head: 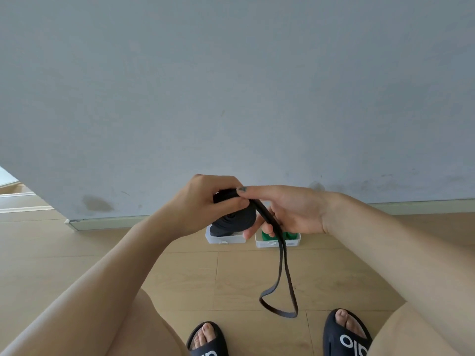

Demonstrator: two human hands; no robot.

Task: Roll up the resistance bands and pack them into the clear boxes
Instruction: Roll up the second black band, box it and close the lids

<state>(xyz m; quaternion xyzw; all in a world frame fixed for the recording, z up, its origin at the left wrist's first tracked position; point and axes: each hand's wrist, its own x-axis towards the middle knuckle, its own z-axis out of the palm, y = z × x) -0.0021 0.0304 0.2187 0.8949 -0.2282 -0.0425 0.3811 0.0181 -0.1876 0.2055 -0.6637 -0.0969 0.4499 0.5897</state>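
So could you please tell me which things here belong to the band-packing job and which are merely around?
Job: black band, held by left hand and right hand; left clear box with black rolls; right clear box with green rolls.
Around: slippers, wall, wooden floor.

A pale grey-blue wall (231, 86) fills the far part of the view and carries several smudges, the darkest a brownish patch (97, 203) low on its left side. A light skirting strip (108, 223) runs along the wall's foot, ending at a corner on the left. Past that corner, at the far left edge, lies a bright strip of pale floor or threshold (10, 187). The floor (84, 255) is light wooden boards with thin seams. At the near edge stand two dark slide sandals, the left sandal (209, 343) and the right sandal (345, 337), each with white lettering across its strap and bare toes showing.
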